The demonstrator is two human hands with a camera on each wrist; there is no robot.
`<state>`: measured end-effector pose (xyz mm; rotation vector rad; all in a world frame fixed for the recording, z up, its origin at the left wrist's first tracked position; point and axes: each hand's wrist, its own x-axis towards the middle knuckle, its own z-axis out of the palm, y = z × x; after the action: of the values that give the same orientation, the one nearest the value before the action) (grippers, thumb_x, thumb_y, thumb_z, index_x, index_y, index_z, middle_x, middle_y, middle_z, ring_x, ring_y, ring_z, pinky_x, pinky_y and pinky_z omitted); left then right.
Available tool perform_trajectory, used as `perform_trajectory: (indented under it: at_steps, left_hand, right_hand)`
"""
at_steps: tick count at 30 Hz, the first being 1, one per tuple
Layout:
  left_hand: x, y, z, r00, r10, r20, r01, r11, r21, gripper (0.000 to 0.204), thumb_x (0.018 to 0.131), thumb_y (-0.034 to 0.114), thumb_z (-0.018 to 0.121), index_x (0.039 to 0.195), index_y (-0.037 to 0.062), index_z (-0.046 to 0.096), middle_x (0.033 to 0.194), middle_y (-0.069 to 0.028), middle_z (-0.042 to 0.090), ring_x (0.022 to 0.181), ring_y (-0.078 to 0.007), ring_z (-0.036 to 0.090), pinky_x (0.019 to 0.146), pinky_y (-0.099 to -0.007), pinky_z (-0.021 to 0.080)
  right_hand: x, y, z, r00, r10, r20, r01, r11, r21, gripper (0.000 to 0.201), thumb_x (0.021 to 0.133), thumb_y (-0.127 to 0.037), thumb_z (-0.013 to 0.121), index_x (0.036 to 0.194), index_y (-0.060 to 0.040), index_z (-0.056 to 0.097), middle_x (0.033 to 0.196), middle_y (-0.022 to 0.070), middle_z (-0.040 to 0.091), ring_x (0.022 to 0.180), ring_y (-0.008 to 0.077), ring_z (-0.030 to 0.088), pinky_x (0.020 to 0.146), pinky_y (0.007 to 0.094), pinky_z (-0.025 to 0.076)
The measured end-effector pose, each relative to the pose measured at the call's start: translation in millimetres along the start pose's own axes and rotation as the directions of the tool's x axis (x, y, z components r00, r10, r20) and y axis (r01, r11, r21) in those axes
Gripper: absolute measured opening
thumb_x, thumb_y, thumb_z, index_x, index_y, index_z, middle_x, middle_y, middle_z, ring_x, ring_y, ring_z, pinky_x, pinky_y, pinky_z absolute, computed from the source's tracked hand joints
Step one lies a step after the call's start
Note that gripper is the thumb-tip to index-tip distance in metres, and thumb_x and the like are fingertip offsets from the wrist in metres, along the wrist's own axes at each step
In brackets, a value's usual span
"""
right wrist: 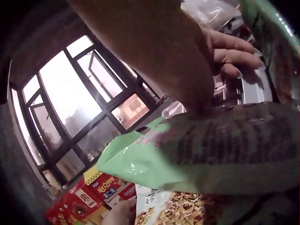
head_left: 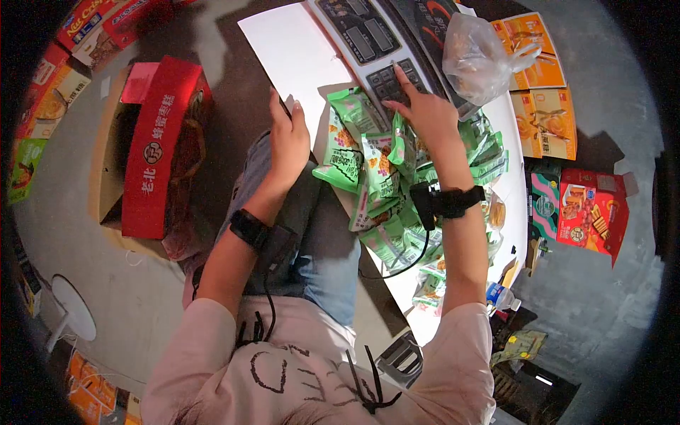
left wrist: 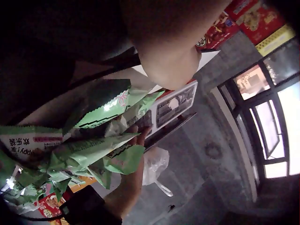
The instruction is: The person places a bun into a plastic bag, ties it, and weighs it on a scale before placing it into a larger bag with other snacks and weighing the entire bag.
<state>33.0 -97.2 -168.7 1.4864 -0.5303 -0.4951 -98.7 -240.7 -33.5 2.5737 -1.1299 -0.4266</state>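
Right hand point(head_left: 423, 113) is out over the scale's keypad point(head_left: 397, 81), index finger straight and its tip on a key, the other fingers loosely bent and gripping nothing. Left hand point(head_left: 288, 138) sits at the worktop's near edge with fingers straight and together, lying along the border of a white sheet point(head_left: 294, 53); whether a thin dark object lies under it I cannot tell. Between the 2 hands spills the pile of green snack packets point(head_left: 368, 166), heaped on the white worktop point(head_left: 516, 191) and running back beneath the right forearm toward the person's body. They are glossy green pouches with zigzag-cut ends, white panels and an orange food picture printed on the front; the wrist views show them puffed and creased. My read: each one is light, soft and air-filled, slick on the film, with contents that would crush under a hard squeeze, so the flat sealed end is the place to pinch, or a loose grip across the middle. Beyond the keypad the scale point(head_left: 368, 32) carries dark display windows, and a knotted clear plastic bag point(head_left: 476, 57) sits at its right side. Further out, a red carton point(head_left: 159, 142) stands open on the floor to the left, and orange and red snack boxes point(head_left: 545, 106) lie on the right.
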Motion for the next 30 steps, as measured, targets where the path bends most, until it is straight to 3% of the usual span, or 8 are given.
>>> perform_trajectory:
  at_steps: [2,5,8,12,18,23,30]
  left_hand:
    - [-2,-1,2,1.0,0.008,-0.005,-0.008,1.0,-0.015,0.052,0.09,0.018,0.037,0.128,-0.0104,0.018,0.127,-0.0328,0.032,0.116,-0.0407,0.038,0.097,-0.0379,0.029]
    - [-3,2,1,1.0,-0.025,-0.003,0.025,0.999,-0.028,0.051,0.09,0.018,0.037,0.129,-0.0102,0.018,0.124,-0.0322,0.036,0.115,-0.0396,0.04,0.096,-0.0376,0.03]
    - [-3,-1,2,1.0,-0.001,-0.016,0.0,0.999,-0.042,0.051,0.09,0.018,0.037,0.129,-0.0098,0.018,0.123,-0.0316,0.038,0.114,-0.0386,0.041,0.095,-0.0373,0.031]
    - [-4,6,2,1.0,-0.008,-0.009,0.008,0.999,-0.042,0.052,0.091,0.019,0.037,0.129,-0.0092,0.017,0.123,-0.0316,0.037,0.115,-0.0387,0.041,0.095,-0.0376,0.031]
    - [-1,-3,1,0.999,-0.018,-0.026,0.019,1.0,0.01,0.051,0.091,0.019,0.037,0.129,-0.0095,0.018,0.125,-0.0323,0.035,0.116,-0.0396,0.038,0.096,-0.038,0.031]
    - [-1,4,-2,1.0,-0.017,-0.013,0.018,0.999,0.026,0.051,0.091,0.019,0.037,0.128,-0.0096,0.02,0.126,-0.0326,0.033,0.117,-0.0402,0.037,0.097,-0.0379,0.03]
    - [-4,11,-2,1.0,-0.017,0.003,0.017,0.999,0.04,0.05,0.091,0.019,0.037,0.128,-0.0094,0.02,0.127,-0.0323,0.032,0.118,-0.0397,0.037,0.097,-0.0383,0.03]
  right_hand:
    - [0,-1,-2,0.999,0.038,0.018,-0.037,0.999,-0.016,0.067,0.075,-0.062,0.045,0.133,-0.0381,0.024,0.074,0.011,0.064,0.068,0.0267,0.063,0.055,0.0373,0.048]
    - [0,-2,2,0.998,0.06,0.012,-0.06,0.998,-0.034,0.067,0.075,-0.062,0.045,0.134,-0.0386,0.023,0.074,0.0103,0.064,0.067,0.0262,0.063,0.055,0.0384,0.048]
    - [-1,-5,11,0.997,0.059,-0.055,-0.065,0.992,-0.106,0.065,0.08,-0.061,0.037,0.135,-0.0398,0.01,0.067,0.0121,0.061,0.062,0.0305,0.061,0.05,0.038,0.048]
    - [-3,-8,15,0.99,0.086,-0.11,-0.096,0.991,-0.092,0.065,0.08,-0.061,0.037,0.136,-0.0391,0.011,0.068,0.0142,0.061,0.065,0.0316,0.061,0.051,0.0401,0.048]
    - [-16,3,5,0.996,0.002,-0.085,0.007,0.995,0.099,0.057,0.082,-0.051,0.044,0.133,-0.0328,0.028,0.075,0.0159,0.059,0.066,0.031,0.061,0.057,0.0402,0.05]
    - [-25,12,20,0.956,-0.108,-0.274,0.143,0.984,0.111,0.044,0.084,-0.041,0.047,0.125,-0.0248,0.045,0.073,0.0135,0.052,0.061,0.0313,0.059,0.055,0.0412,0.049]
    - [-25,6,19,0.961,-0.08,-0.266,0.1,0.993,0.063,0.043,0.083,-0.039,0.049,0.123,-0.0232,0.046,0.073,0.0135,0.052,0.061,0.0302,0.059,0.054,0.0404,0.048]
